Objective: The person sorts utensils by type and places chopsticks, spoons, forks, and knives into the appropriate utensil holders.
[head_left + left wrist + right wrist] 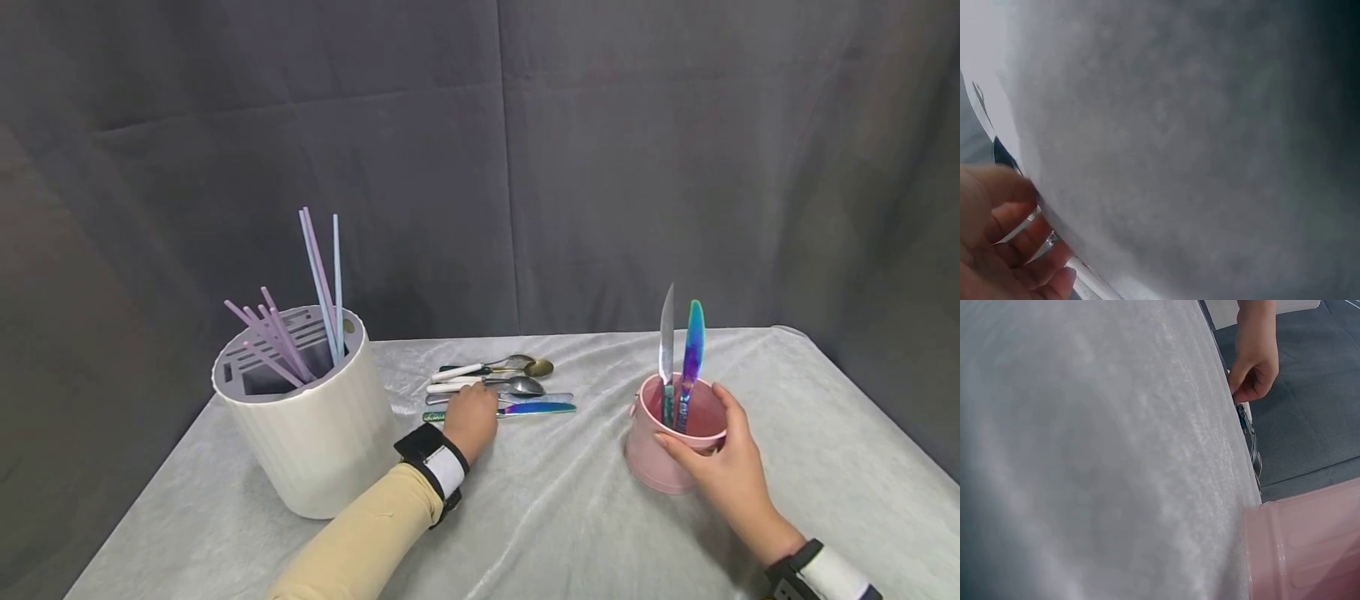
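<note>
Gripping the pink cup [663, 454] with your right hand [723, 471], your left hand [471, 419] pinches cutlery [501, 387] from the pile.

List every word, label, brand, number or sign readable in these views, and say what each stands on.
None: no readable text shows in any view.
The white holder, the pink cup, the loose cutlery and the cloth bear no visible print.
</note>
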### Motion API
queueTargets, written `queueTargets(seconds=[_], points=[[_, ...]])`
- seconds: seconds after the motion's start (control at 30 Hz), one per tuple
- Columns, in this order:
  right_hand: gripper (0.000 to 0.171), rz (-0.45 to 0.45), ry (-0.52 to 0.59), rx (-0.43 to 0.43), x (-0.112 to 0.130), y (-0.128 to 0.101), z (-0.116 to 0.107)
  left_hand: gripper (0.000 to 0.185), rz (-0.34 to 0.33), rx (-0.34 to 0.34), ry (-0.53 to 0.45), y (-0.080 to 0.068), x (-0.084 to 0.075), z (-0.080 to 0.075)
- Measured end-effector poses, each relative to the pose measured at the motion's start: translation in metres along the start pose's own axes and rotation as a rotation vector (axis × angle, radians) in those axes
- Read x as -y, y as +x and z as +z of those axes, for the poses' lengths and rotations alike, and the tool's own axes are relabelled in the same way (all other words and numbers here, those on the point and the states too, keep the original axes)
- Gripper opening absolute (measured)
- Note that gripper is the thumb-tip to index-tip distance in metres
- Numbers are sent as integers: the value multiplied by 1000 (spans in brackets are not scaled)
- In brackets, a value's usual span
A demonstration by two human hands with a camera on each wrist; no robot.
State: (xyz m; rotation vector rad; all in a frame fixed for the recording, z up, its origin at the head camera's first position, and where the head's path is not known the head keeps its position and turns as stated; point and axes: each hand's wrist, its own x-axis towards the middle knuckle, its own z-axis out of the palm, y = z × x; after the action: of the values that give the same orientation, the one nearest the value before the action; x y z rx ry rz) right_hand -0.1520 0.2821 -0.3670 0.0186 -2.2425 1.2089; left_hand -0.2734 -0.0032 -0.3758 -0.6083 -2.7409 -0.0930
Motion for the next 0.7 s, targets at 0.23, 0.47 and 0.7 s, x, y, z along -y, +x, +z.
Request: queueTargets(seconds=[0.23,0.47,0.7], points=[[94,5,-7,2,-1,0,0,17,16,20,5,2,-2,1],[95,-4,-4,-8,-3,0,1,14,51,63,18,2,-3,-3],[95,-8,11,6,-3,1,0,9,114,33,30,1,2,-1]])
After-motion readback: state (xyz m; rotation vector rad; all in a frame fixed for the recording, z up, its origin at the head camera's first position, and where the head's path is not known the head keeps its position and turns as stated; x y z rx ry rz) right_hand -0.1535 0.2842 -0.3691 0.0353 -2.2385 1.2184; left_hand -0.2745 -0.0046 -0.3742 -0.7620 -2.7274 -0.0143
